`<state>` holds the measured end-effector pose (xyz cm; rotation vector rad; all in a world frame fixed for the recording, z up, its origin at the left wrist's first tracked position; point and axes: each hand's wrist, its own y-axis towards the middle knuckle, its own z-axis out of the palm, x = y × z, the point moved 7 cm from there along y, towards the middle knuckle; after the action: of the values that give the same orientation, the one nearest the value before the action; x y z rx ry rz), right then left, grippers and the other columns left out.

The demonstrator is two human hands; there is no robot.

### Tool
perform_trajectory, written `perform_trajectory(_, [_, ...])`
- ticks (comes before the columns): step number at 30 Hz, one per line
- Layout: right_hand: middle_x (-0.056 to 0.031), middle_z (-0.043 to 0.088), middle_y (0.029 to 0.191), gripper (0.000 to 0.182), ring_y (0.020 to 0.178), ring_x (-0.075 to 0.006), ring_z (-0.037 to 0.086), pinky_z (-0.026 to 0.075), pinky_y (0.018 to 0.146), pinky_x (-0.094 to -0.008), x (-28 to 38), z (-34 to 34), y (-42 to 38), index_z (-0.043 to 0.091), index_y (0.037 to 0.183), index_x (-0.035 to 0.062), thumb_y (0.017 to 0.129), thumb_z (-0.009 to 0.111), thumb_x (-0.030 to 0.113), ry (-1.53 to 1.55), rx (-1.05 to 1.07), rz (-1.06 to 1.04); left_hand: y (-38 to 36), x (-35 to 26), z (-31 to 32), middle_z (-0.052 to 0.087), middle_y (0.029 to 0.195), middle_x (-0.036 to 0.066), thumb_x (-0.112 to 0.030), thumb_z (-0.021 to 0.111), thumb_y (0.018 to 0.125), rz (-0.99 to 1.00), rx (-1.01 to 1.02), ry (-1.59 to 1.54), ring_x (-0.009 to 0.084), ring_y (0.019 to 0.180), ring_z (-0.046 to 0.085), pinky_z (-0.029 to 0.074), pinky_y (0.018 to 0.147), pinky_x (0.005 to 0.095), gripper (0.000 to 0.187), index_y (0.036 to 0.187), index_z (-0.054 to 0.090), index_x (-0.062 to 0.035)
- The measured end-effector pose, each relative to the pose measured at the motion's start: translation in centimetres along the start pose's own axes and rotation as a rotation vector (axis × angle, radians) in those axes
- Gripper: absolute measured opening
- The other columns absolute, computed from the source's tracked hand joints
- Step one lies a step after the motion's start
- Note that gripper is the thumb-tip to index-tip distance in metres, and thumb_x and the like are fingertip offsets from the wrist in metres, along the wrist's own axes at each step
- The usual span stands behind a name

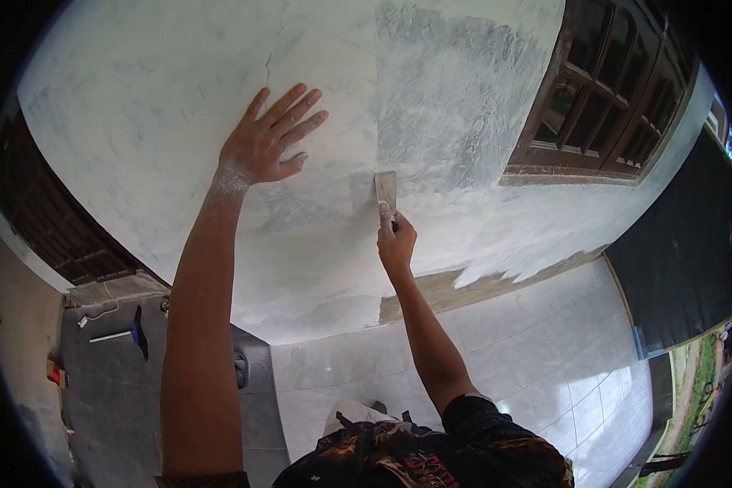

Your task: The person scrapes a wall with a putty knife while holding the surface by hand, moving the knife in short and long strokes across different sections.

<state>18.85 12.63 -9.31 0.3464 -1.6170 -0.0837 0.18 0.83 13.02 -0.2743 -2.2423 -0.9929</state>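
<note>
at the white wall (317, 236), below-left of the paned window (573, 164), scraper (387, 187) has its long axis near-vertical in view, blade end up. right hand (397, 238) grips its lower end; left hand (270, 142) open, fingers spread, against wall.

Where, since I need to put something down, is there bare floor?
Pale tiled floor between the grey wall strip, black sheet and right arm; dark tiled floor below the white-handled tool, left of the left arm. More crowded around that tool and white cable.
</note>
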Motion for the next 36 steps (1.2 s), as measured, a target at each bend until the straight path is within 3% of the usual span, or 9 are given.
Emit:
perform_trajectory(13, [-0.0113,0.041,0.052,0.055,0.052,-0.0159,0.035,0.033,0.050,-0.0382,-0.3,0.4,-0.1,0.056,0.070,-0.0052,0.099,0.061,0.041,0.025,-0.005,-0.019,0.1,0.0,0.1,0.022,0.164,-0.004,-0.055,0.075,0.073,0.008,0.022,0.067,0.0167,0.151,0.018,0.013,0.124,0.0513,0.093,0.153,0.032,-0.0341])
perform_trajectory(15, [-0.0113,0.041,0.052,0.054,0.052,-0.0160,0.035,0.032,0.050,-0.0383,-0.3,0.5,-0.3,0.056,0.070,-0.0052,0.099,0.061,0.041,0.039,-0.006,-0.019,0.0,0.0,-0.1,0.023,0.163,-0.004,-0.048,0.075,0.075,-0.001,0.015,-0.029,0.0175,0.151,0.020,0.021,0.121,0.0547,0.089,0.152,0.034,-0.0341])
perform_trajectory(30, [-0.0122,0.043,0.052,0.053,0.050,-0.0176,0.037,0.034,0.050,-0.0390,1.6,0.4,0.0,0.059,0.076,-0.0073,0.099,0.059,0.041,0.002,0.019,-0.053,0.1,-0.1,-0.2,0.025,0.163,-0.003,-0.046,0.074,0.075,-0.011,0.029,-0.046,0.0181,0.151,0.021,0.020,0.120,0.0550,0.086,0.151,0.037,-0.0320])
perform_trajectory(32, [0.0014,0.040,0.050,0.055,0.047,-0.0067,0.039,0.033,0.044,-0.0293,0.9,0.2,-0.6,0.052,0.066,-0.0002,0.098,0.061,0.044,0.013,-0.021,-0.125,0.0,0.0,-0.1,0.025,0.163,-0.003,-0.046,0.075,0.074,-0.005,0.012,-0.037,0.0182,0.151,0.021,0.020,0.120,0.0555,0.087,0.151,0.037,-0.0319])
perform_trajectory(36, [0.0006,0.040,0.050,0.055,0.048,-0.0074,0.039,0.033,0.045,-0.0304,0.5,0.4,-0.9,0.053,0.067,-0.0010,0.099,0.061,0.043,-0.043,-0.026,-0.089,0.0,0.0,0.0,0.025,0.163,-0.003,-0.046,0.075,0.074,-0.003,0.028,-0.052,0.0184,0.151,0.021,0.021,0.120,0.0566,0.088,0.152,0.036,-0.0316])
